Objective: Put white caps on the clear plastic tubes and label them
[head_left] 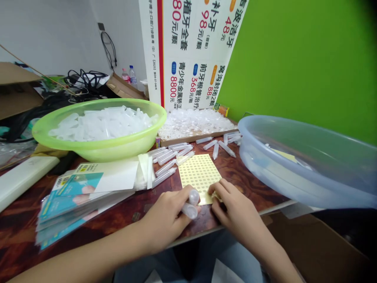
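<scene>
My left hand (166, 214) is closed around two small clear plastic tubes (191, 202), held near the table's front edge. My right hand (232, 210) rests beside it, fingertips pinched at the lower edge of a yellow sheet of small round stickers (198, 173). What the right fingertips hold, if anything, is too small to see. Several more clear tubes (166, 157) lie loose on the dark wooden table (118, 214) just beyond the sheet.
A green basin (100, 145) full of tubes stands at the back left. A shallow tray of clear caps (194, 124) is behind the sheet. A large blue-clear basin (297, 173) fills the right. Printed plastic bags (79, 196) are stacked at left.
</scene>
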{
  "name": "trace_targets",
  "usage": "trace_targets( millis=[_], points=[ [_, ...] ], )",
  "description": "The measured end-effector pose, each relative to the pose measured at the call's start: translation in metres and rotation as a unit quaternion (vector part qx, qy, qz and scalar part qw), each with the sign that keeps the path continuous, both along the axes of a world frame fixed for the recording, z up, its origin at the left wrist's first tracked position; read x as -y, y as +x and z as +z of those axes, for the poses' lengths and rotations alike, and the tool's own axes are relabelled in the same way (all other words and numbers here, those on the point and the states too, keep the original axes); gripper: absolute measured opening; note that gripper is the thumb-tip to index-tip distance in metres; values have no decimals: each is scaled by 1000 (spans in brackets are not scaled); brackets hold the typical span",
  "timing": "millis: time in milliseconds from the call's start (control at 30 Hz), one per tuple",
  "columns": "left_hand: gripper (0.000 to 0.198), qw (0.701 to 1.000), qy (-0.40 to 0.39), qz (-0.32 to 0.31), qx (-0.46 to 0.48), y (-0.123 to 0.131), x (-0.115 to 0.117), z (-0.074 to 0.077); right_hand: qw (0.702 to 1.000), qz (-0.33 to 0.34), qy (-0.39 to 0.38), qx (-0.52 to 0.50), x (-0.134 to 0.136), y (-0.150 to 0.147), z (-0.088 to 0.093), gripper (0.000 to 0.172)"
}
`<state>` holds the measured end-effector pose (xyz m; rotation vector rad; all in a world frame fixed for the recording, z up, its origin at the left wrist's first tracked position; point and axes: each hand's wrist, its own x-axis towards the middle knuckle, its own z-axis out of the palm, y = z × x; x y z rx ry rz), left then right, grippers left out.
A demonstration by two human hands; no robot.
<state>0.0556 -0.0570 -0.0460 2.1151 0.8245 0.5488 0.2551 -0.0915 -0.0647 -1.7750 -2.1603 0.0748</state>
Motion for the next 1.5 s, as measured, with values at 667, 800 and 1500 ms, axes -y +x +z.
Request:
trace_targets(
  millis=[667, 800, 1500],
  points=[
    [28, 1000, 9, 10, -17, 1, -1, 2, 999, 44, 24, 10, -2, 7, -4, 19],
    [25, 1000, 13, 12, -18, 1, -1, 1, 999, 23, 2, -22, -4, 6, -5, 17],
    [19, 999, 14, -20, 43, 0, -4, 0, 959, 147, 36, -241, 18, -25, 59, 15]
  ],
)
